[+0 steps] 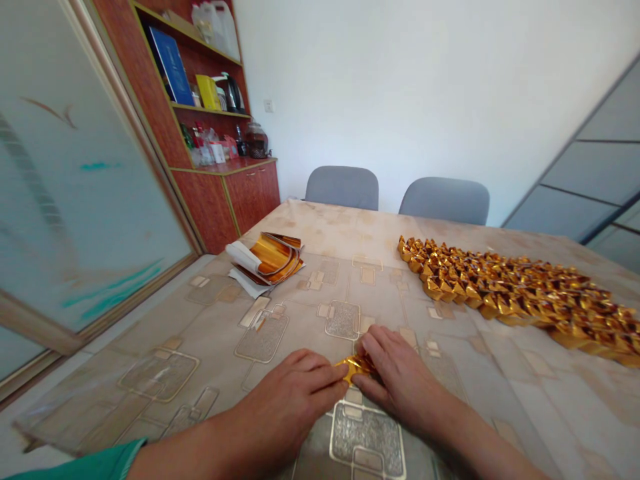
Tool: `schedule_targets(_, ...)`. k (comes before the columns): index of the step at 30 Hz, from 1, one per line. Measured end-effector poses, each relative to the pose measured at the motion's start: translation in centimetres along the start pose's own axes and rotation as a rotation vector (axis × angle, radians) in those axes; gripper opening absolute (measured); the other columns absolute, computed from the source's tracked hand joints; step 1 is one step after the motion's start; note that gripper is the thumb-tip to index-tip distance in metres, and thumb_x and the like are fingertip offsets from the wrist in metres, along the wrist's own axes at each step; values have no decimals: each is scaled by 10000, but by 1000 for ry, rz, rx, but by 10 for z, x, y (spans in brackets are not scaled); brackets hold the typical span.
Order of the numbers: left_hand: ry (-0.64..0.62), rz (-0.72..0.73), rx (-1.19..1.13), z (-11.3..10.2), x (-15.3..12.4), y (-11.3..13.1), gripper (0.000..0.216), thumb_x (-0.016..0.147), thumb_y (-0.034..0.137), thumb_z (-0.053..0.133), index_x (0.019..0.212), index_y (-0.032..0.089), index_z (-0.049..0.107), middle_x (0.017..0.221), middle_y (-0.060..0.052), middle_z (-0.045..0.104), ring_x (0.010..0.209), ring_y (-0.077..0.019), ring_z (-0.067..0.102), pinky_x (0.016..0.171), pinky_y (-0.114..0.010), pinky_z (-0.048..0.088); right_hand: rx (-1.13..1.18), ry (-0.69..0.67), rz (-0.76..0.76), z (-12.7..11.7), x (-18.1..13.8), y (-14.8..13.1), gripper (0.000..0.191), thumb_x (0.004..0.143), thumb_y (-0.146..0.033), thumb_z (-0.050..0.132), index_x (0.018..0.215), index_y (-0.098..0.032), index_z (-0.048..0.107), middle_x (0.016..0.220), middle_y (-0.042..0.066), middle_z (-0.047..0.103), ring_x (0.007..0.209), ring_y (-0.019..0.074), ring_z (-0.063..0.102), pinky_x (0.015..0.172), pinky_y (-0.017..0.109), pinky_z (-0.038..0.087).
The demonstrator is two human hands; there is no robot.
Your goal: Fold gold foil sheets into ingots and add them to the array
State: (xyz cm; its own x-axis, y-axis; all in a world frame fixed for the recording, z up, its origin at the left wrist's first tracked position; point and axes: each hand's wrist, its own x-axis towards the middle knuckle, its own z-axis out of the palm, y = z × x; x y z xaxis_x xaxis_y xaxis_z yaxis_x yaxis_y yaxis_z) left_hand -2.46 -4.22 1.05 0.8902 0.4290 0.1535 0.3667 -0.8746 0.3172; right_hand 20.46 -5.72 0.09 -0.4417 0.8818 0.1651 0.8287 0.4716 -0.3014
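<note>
Between my two hands, low over the patterned tablecloth, is a small piece of folded gold foil paper (353,366). My left hand (296,390) has its fingers pressed together on the piece's left end. On the other end, the fingers and thumb of my right hand (393,370) close around it and hide part of it. A stack of flat gold foil sheets (273,259) with white paper backing lies curled on the table, beyond my left hand. To the right stand rows of many folded gold foil pieces (515,287), packed close together.
The table (330,230) has a clear cover with a rectangle pattern. Two grey chairs (343,187) stand at its far side by the white wall. A red-brown cabinet (200,193) with bottles, boxes and a kettle is at the back left, near a frosted sliding door (80,180).
</note>
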Motion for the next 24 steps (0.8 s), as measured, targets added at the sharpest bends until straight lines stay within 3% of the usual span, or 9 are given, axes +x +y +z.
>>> schedule_targets(4, 106, 74, 87, 9, 4, -4, 249, 972, 215, 509, 1176, 180, 646, 1206, -87, 697, 1025, -221, 642, 925, -354, 507, 78, 5, -2, -1, 1, 4, 67, 976, -218, 525, 913, -202, 544, 913, 42, 589, 871, 217, 548, 763, 334, 445)
schedule_targets(6, 164, 124, 149, 16, -1, -6, 280, 986, 197, 481, 1226, 169, 623, 1224, -98, 692, 1063, -223, 643, 943, -358, 511, 87, 4, 5, 0, 2, 6, 44, 962, -179, 540, 932, -205, 560, 915, 38, 593, 876, 213, 553, 772, 329, 446)
schedule_targets(13, 106, 80, 101, 11, -18, -4, 409, 942, 326, 578, 1317, 165, 569, 1309, -114, 647, 1165, -279, 598, 1001, -430, 463, 102, -16, 39, 0, 3, 6, 57, 930, -153, 580, 960, -201, 581, 936, 41, 600, 889, 214, 561, 788, 329, 443)
schedule_targets(15, 90, 27, -7, 4, -8, -4, 307, 948, 331, 568, 1210, 188, 641, 1230, -91, 686, 1097, -251, 614, 977, -391, 460, 96, -21, 41, 0, 4, 6, 55, 929, -156, 585, 957, -202, 586, 931, 37, 602, 880, 212, 565, 784, 327, 438)
schedule_targets(16, 69, -39, -79, 0, 0, -5, 202, 958, 316, 550, 1055, 215, 697, 1141, -62, 712, 1033, -219, 623, 941, -351, 465, 87, -24, 43, 0, 4, 6, 57, 924, -153, 590, 953, -203, 591, 925, 35, 603, 870, 211, 567, 778, 327, 434)
schedule_targets(18, 74, -233, -142, -7, 20, -6, 213, 950, 303, 556, 812, 202, 684, 958, -39, 701, 927, -196, 613, 859, -316, 465, 67, -24, 43, 1, 4, 6, 63, 916, -152, 600, 950, -206, 599, 916, 31, 605, 858, 211, 569, 762, 323, 425)
schedule_targets(21, 62, -476, -131, -13, 44, -5, 163, 823, 337, 688, 857, 184, 642, 960, -50, 632, 917, -229, 583, 776, -318, 449, 50, 3, 28, 2, 3, 7, 60, 912, -159, 603, 936, -214, 601, 909, 23, 601, 851, 206, 566, 743, 313, 413)
schedule_targets(24, -13, -489, -161, -13, 53, -2, 133, 815, 311, 666, 838, 188, 621, 937, -36, 607, 902, -222, 566, 743, -296, 419, 50, 42, -1, 2, 2, 8, 73, 906, -149, 602, 912, -222, 594, 906, 16, 591, 848, 201, 554, 736, 306, 405)
